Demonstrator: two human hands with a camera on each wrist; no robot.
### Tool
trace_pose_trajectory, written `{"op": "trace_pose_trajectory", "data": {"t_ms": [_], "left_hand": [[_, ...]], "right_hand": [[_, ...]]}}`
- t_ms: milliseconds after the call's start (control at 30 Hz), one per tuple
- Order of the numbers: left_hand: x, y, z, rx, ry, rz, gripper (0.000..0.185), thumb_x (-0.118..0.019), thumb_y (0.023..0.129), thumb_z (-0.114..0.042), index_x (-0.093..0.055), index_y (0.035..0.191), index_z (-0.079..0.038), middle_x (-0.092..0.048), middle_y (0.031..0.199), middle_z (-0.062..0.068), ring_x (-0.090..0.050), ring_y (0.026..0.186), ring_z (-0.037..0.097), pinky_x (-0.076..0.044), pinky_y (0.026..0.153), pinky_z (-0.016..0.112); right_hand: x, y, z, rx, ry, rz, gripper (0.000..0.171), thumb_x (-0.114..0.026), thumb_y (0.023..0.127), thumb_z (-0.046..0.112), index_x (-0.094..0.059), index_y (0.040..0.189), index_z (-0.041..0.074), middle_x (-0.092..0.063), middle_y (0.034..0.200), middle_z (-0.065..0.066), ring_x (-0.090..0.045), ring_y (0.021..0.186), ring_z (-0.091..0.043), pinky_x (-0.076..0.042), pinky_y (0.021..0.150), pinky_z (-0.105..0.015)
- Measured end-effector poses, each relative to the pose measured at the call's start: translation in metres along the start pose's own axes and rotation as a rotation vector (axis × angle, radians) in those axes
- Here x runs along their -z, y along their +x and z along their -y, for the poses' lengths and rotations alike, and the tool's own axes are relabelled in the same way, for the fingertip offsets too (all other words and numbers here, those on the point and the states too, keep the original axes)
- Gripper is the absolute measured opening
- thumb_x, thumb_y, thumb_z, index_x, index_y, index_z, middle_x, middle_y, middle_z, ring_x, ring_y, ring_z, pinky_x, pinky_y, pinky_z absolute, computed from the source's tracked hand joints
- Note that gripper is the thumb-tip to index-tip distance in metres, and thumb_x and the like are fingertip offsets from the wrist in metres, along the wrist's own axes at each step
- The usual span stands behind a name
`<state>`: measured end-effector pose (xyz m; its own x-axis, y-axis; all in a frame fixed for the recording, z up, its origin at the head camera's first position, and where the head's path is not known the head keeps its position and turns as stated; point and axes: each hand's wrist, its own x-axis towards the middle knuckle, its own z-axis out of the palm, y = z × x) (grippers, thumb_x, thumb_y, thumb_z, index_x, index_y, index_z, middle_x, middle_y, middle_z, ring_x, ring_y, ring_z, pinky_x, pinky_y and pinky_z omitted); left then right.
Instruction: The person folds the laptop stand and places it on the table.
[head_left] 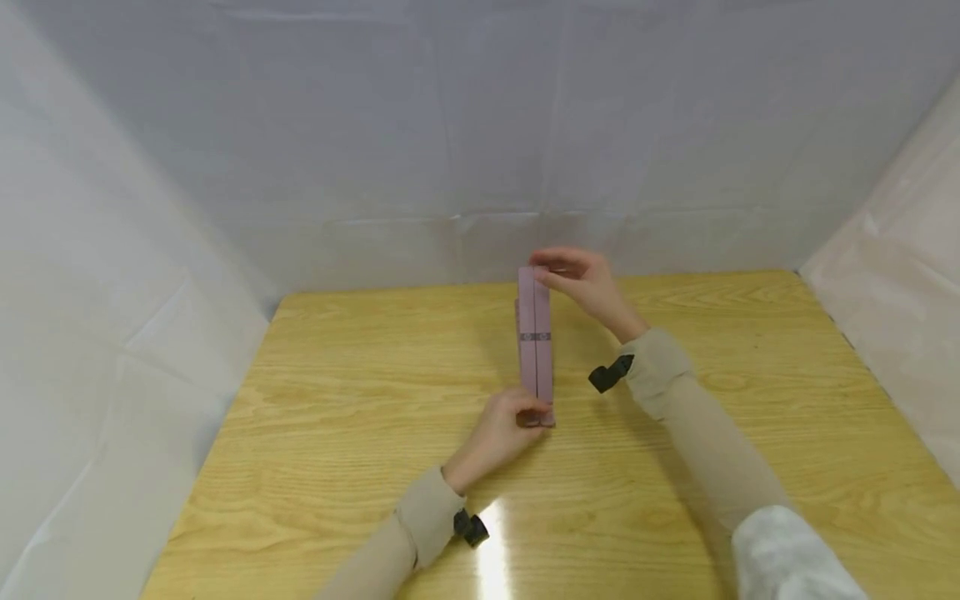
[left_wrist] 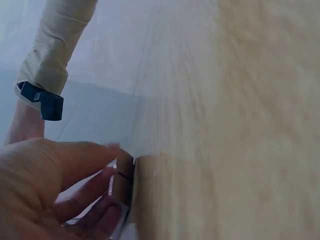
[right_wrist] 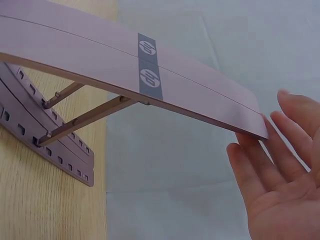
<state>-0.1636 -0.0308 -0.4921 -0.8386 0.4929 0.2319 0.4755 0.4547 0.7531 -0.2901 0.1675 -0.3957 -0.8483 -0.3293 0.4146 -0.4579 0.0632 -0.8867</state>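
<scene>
A mauve folding stand (head_left: pixel 536 342) lies lengthwise at the middle of the wooden table (head_left: pixel 750 417). The right wrist view shows its top plate (right_wrist: pixel 150 70) raised on thin struts (right_wrist: pixel 90 117) above a slotted base (right_wrist: pixel 55 150). My left hand (head_left: pixel 525 414) pinches the stand's near end, seen blurred as (left_wrist: pixel 125 177) beside its fingers (left_wrist: pixel 95 190). At the far, raised end my right hand (head_left: pixel 558 271) is open with straight fingers (right_wrist: pixel 287 137), its fingertips touching the plate's edge.
White sheeting (head_left: pixel 480 125) encloses the table at the back and both sides. Bare wood surrounds the stand. A bright glare spot (head_left: pixel 491 542) lies near the front edge. Black straps (head_left: pixel 609 373) sit on both beige sleeves.
</scene>
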Motion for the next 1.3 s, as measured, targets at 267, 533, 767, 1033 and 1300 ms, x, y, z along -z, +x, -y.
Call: {"op": "trace_pose_trajectory", "data": {"t_ms": [267, 533, 767, 1033, 1300], "left_hand": [[-0.003, 0.0, 0.012, 0.009, 0.023, 0.049, 0.013, -0.079, 0.083, -0.005, -0.079, 0.095, -0.01, -0.065, 0.092, -0.001, -0.055, 0.089, 0.014, -0.049, 0.077, 0.023], [-0.005, 0.001, 0.012, -0.032, 0.073, 0.027, 0.011, -0.078, 0.083, -0.002, -0.08, 0.092, -0.008, -0.065, 0.09, 0.001, -0.056, 0.089, 0.016, -0.049, 0.077, 0.024], [-0.005, 0.002, 0.009, -0.03, 0.08, 0.032, 0.011, -0.077, 0.084, 0.001, -0.079, 0.092, -0.007, -0.065, 0.091, 0.002, -0.057, 0.09, 0.017, -0.051, 0.08, 0.025], [-0.004, 0.003, 0.007, -0.042, 0.1, 0.046, 0.01, -0.076, 0.085, -0.001, -0.079, 0.093, -0.006, -0.065, 0.092, 0.002, -0.058, 0.09, 0.017, -0.051, 0.08, 0.026], [-0.002, 0.005, 0.009, -0.066, 0.102, 0.043, 0.009, -0.078, 0.083, -0.001, -0.08, 0.091, -0.006, -0.064, 0.086, 0.002, -0.057, 0.087, 0.017, -0.051, 0.079, 0.026]], "right_hand": [[-0.006, 0.006, -0.006, -0.02, -0.067, 0.062, 0.033, -0.063, 0.095, -0.003, -0.062, 0.127, -0.007, -0.061, 0.13, -0.022, -0.059, 0.115, -0.033, -0.053, 0.091, -0.03], [-0.005, 0.011, -0.013, -0.064, -0.084, 0.031, 0.029, -0.065, 0.095, 0.002, -0.067, 0.124, -0.002, -0.065, 0.126, -0.017, -0.064, 0.109, -0.024, -0.055, 0.082, -0.025], [-0.005, 0.011, -0.013, -0.069, -0.079, 0.005, 0.027, -0.067, 0.093, 0.001, -0.07, 0.119, 0.0, -0.068, 0.122, -0.016, -0.065, 0.107, -0.023, -0.056, 0.082, -0.027], [-0.003, 0.011, -0.011, -0.084, -0.085, -0.018, 0.026, -0.069, 0.092, 0.002, -0.072, 0.117, 0.0, -0.068, 0.121, -0.017, -0.066, 0.104, -0.022, -0.056, 0.079, -0.026], [0.001, 0.01, -0.011, -0.07, -0.086, -0.037, 0.025, -0.07, 0.091, 0.002, -0.072, 0.116, -0.002, -0.069, 0.118, -0.018, -0.067, 0.099, -0.016, -0.056, 0.079, -0.024]]}}
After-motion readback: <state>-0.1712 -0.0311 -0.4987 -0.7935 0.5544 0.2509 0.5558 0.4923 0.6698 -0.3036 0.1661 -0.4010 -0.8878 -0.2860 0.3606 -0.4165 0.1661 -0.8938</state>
